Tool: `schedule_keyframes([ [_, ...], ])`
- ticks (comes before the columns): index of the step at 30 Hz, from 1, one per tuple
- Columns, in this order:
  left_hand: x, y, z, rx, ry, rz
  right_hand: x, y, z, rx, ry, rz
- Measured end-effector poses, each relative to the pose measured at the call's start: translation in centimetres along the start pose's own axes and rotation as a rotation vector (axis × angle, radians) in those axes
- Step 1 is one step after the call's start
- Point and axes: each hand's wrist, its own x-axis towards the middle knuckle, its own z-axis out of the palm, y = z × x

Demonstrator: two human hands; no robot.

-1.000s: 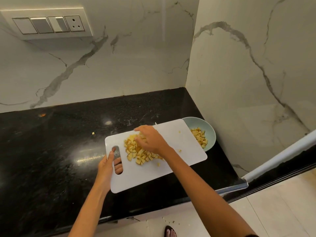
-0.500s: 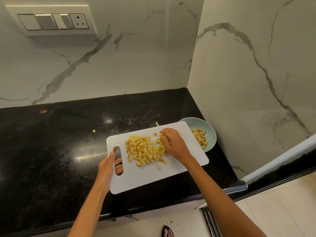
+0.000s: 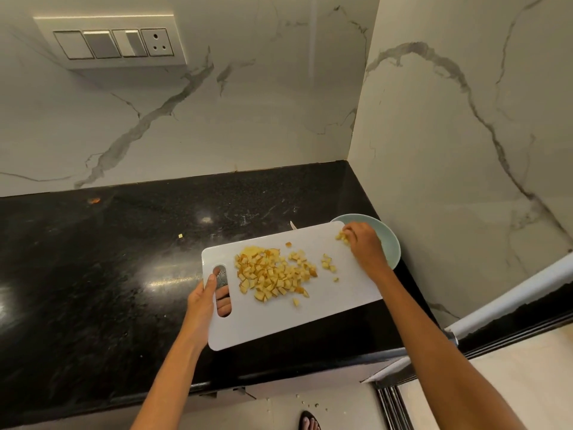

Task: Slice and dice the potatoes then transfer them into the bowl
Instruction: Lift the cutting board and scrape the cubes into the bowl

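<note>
A white cutting board (image 3: 313, 318) lies over the black counter with its right end above a pale blue bowl (image 3: 389, 243). A heap of diced potato (image 3: 273, 274) covers the board's middle. My left hand (image 3: 203, 301) grips the board at its handle slot, fingers showing through the hole. My right hand (image 3: 364, 243) is at the board's far right corner over the bowl, its curled fingers against a few potato cubes (image 3: 342, 237). The bowl's inside is mostly hidden by that hand.
A knife tip (image 3: 293, 225) pokes out from behind the board's back edge. Stray potato bits (image 3: 180, 235) lie on the black counter (image 3: 108, 274). Marble walls close off the back and right. The counter's front edge runs below the board.
My right hand has swept from the middle of the heap to the board's right end, dragging some cubes toward the bowl and leaving a trail. The left hand kept its hold.
</note>
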Motion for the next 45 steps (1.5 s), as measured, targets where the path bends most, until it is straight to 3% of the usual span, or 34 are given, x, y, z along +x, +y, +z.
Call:
schedule_keyframes([
  [3, 0.0, 0.0, -0.1, -0.008, -0.006, -0.007, 0.1, -3.0, 0.0, 0.047, 0.014, -0.073],
  [10, -0.1, 0.2, -0.1, -0.001, 0.001, 0.008, -2.9, -13.0, 4.7, 0.224, -0.370, -0.354],
  [14, 0.1, 0.1, -0.3, 0.007, 0.009, 0.018, -3.2, -16.3, 7.1, 0.034, -0.487, -0.513],
  [20, 0.4, -0.3, -0.6, 0.007, -0.016, 0.007, -3.0, -13.2, 6.3, -0.030, -0.355, -0.558],
  [31, 0.7, -0.2, -1.1, -0.043, 0.024, -0.004, -1.6, -2.9, 0.8, -0.135, -0.088, -0.287],
  [39, 0.7, 0.0, -1.0, -0.024, -0.001, 0.014, 0.3, -1.5, -0.7, -0.157, -0.031, -0.098],
  [42, 0.7, 0.0, -1.1, -0.021, -0.007, 0.025, -1.0, -3.2, -0.5, -0.104, 0.023, -0.176],
  [45, 0.8, -0.1, -1.0, 0.007, 0.005, 0.033, -3.7, -5.4, 1.4, -0.057, -0.076, -0.332],
])
